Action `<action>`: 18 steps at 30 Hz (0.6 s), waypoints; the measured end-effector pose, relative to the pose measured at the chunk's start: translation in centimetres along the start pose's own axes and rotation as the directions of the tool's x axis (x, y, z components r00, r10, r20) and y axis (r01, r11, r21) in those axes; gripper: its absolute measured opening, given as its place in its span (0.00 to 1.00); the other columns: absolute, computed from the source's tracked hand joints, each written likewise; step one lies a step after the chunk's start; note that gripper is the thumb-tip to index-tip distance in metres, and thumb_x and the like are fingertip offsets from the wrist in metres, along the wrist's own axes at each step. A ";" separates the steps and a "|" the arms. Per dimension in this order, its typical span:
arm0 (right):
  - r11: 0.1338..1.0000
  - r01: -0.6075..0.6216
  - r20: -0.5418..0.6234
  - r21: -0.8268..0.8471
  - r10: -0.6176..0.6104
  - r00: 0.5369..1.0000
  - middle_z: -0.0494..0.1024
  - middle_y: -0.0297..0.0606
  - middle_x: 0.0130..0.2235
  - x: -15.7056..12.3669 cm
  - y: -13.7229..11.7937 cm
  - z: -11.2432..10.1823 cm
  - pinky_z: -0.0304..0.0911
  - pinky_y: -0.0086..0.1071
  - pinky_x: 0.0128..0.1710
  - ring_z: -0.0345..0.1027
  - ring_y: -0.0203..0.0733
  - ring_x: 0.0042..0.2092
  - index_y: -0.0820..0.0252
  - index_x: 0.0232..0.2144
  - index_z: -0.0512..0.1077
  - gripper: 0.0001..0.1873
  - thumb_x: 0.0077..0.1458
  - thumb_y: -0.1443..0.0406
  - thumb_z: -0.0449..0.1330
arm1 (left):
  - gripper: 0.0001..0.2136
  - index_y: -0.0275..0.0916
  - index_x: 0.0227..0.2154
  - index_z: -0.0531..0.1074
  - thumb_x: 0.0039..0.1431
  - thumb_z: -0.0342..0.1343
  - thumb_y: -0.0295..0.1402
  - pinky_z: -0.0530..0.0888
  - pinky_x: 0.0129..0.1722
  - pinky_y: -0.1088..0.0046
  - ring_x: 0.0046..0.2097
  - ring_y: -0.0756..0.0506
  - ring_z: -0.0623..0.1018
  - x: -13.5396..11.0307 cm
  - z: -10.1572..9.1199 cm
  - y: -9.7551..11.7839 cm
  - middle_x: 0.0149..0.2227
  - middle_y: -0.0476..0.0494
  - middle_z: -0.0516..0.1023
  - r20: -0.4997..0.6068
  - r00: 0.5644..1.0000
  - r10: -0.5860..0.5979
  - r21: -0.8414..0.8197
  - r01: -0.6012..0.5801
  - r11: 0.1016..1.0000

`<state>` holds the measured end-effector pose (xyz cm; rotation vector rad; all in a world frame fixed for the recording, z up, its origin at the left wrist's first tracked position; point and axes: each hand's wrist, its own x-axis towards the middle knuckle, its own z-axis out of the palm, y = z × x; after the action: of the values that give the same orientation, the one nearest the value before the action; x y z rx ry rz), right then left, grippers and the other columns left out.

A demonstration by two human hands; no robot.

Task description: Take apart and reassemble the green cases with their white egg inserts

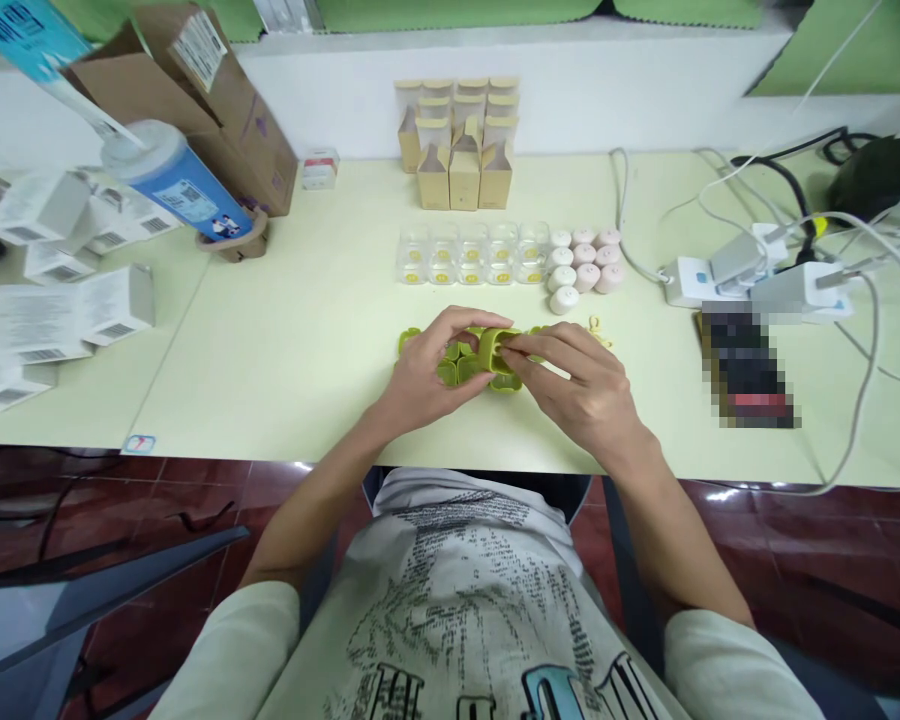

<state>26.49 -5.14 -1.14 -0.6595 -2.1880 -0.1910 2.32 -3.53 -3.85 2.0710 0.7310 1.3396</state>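
My left hand grips a small yellow-green cup-shaped holder between thumb and fingers, tilted with its opening toward the right. The fingertips of my right hand are pinched together at that opening; what they hold, if anything, is hidden. On the table just beneath my hands stand several more green holders, partly covered by my fingers. Small pale-yellow pieces lie just beyond my right hand.
Behind my hands are clear plastic cases in rows and several white and pinkish round caps. Open cardboard boxes stand at the wall. A phone and power strips with cables lie right; white boxes left.
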 end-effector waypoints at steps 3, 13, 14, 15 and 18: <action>1.000 0.009 -0.002 -0.022 -0.009 1.000 0.90 0.47 0.51 0.1 -0.3 0.0 0.78 0.45 0.43 0.82 0.50 0.47 0.55 0.53 0.82 0.17 0.73 0.79 0.64 | 0.25 0.46 0.66 0.76 0.70 0.74 0.35 0.87 0.55 0.67 0.57 0.43 0.88 0.0 0.0 0.1 0.61 0.38 0.86 0.002 1.000 0.008 -0.006 -0.008 1.000; 0.998 0.045 0.094 0.039 -0.048 0.994 0.89 0.46 0.51 0.0 0.3 -0.3 0.80 0.45 0.44 0.82 0.49 0.49 0.56 0.53 0.82 0.16 0.76 0.79 0.61 | 0.23 0.45 0.65 0.75 0.74 0.73 0.41 0.87 0.56 0.64 0.59 0.42 0.88 -0.1 0.0 0.0 0.61 0.37 0.87 0.016 1.000 -0.002 -0.017 0.003 1.000; 0.997 0.054 0.096 0.049 -0.058 0.994 0.89 0.47 0.51 0.0 0.3 -0.3 0.80 0.44 0.44 0.82 0.49 0.49 0.57 0.52 0.81 0.16 0.76 0.79 0.60 | 0.23 0.44 0.65 0.75 0.74 0.73 0.42 0.87 0.57 0.64 0.59 0.41 0.88 -0.1 0.0 -0.2 0.60 0.36 0.87 0.020 1.000 0.008 -0.019 -0.008 1.000; 0.996 0.062 0.097 0.059 -0.068 0.993 0.89 0.48 0.51 0.0 0.3 -0.3 0.80 0.44 0.44 0.82 0.49 0.49 0.59 0.52 0.81 0.16 0.76 0.80 0.60 | 0.24 0.45 0.65 0.76 0.73 0.73 0.42 0.87 0.57 0.64 0.60 0.41 0.88 -0.2 0.0 -0.3 0.60 0.36 0.87 0.022 1.000 0.021 -0.023 -0.021 1.000; 0.996 0.048 0.109 0.078 -0.057 0.992 0.90 0.49 0.51 0.1 0.3 -0.1 0.81 0.44 0.45 0.82 0.49 0.49 0.60 0.51 0.82 0.17 0.76 0.81 0.58 | 0.26 0.46 0.66 0.76 0.71 0.75 0.45 0.87 0.61 0.61 0.61 0.40 0.88 -0.2 0.0 -0.5 0.60 0.36 0.87 0.026 0.999 0.028 -0.029 -0.027 0.999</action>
<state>26.66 -4.86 -0.99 -0.5829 -2.3088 -0.1003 2.15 -3.32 -4.37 2.0795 0.6711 1.3278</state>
